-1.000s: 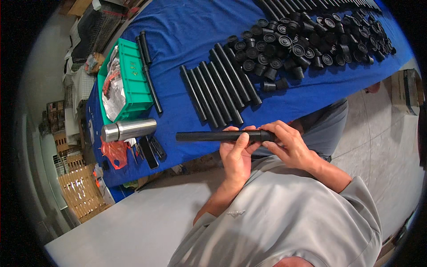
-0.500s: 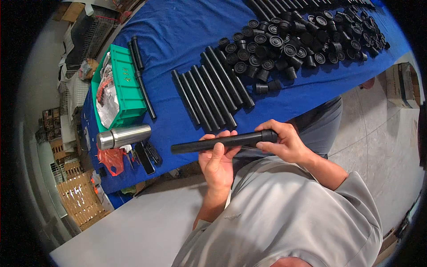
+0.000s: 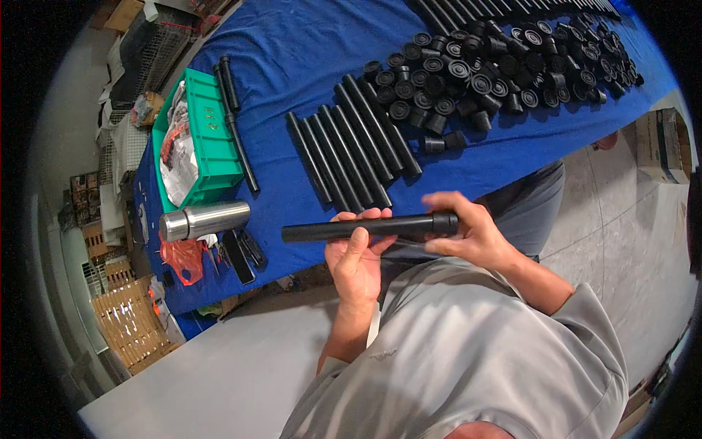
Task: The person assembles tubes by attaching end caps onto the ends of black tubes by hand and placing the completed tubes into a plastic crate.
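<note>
A long black tube (image 3: 322, 232) lies nearly level in front of my body. My left hand (image 3: 356, 265) grips it near the middle, with the fingers behind and the thumb in front. A black end cap (image 3: 444, 222) sits on the tube's right end. Around that cap my right hand (image 3: 479, 235) is open, thumb and forefinger apart to either side; whether the palm touches the cap's end cannot be seen. Just beyond the held tube, several loose black tubes (image 3: 356, 150) lie side by side on the blue cloth (image 3: 285, 80).
A heap of black caps (image 3: 482, 84) spreads over the right of the table, with more tubes (image 3: 468, 10) behind. On the left stand a green crate (image 3: 213, 139), a steel flask (image 3: 208, 219), a red plastic bag (image 3: 183, 257) and a dark phone (image 3: 238, 257). A thin black rod (image 3: 240, 150) lies beside the crate.
My right hand has loosened from the cap, its thumb and forefinger spreading apart. The tube has turned slightly toward level, its left end rising a little. My left hand still holds it.
</note>
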Tool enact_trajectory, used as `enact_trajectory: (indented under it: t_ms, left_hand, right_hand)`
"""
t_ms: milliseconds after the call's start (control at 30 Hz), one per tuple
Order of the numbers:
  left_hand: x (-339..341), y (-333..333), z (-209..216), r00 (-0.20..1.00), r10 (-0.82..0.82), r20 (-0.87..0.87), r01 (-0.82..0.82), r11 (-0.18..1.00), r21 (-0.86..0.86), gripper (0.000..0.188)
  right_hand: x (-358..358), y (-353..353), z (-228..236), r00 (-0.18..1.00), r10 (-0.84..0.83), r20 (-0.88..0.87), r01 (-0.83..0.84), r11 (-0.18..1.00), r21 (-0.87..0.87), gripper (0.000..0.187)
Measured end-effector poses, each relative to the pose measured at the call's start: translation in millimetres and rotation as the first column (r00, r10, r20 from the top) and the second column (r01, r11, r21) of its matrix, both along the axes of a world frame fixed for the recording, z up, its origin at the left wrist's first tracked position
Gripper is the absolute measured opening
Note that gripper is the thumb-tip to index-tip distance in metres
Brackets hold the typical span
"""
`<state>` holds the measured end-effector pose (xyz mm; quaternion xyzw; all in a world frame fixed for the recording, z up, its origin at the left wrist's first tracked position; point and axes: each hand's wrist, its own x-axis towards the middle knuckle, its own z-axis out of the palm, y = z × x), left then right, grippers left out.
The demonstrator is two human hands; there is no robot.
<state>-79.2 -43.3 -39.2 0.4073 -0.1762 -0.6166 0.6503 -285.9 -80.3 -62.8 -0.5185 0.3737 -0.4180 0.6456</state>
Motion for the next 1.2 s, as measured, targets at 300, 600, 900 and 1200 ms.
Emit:
enact_trajectory:
  t_ms: [300, 600, 900, 1200]
  left_hand:
    - [4.0, -4.9, -1.8, 0.997, -0.077, -0.028, 0.075, 0.996, -0.042, 0.026]
    - [4.0, -0.7, -5.6, 0.993, -0.078, -0.091, 0.077, 0.997, -0.012, 0.027]
    - [1.5, -1.6, -10.3, 0.99, -0.056, -0.13, 0.053, 0.998, -0.025, 0.027]
    - [-4.9, -5.0, -4.8, 0.978, -0.063, -0.199, 0.063, 0.998, -0.006, 0.026]
  right_hand:
    - [-6.9, -6.2, 4.3, 0.989, 0.133, 0.063, -0.146, 0.951, 0.273, 0.034]
    - [-9.5, -6.1, 7.5, 0.981, 0.196, 0.002, -0.193, 0.959, 0.208, 0.03]
    - [-4.6, -5.2, -0.5, 0.989, 0.106, 0.102, -0.124, 0.975, 0.185, 0.032]
    - [-9.0, -12.5, 13.1, 0.963, -0.007, -0.27, -0.031, 0.99, -0.139, 0.044]
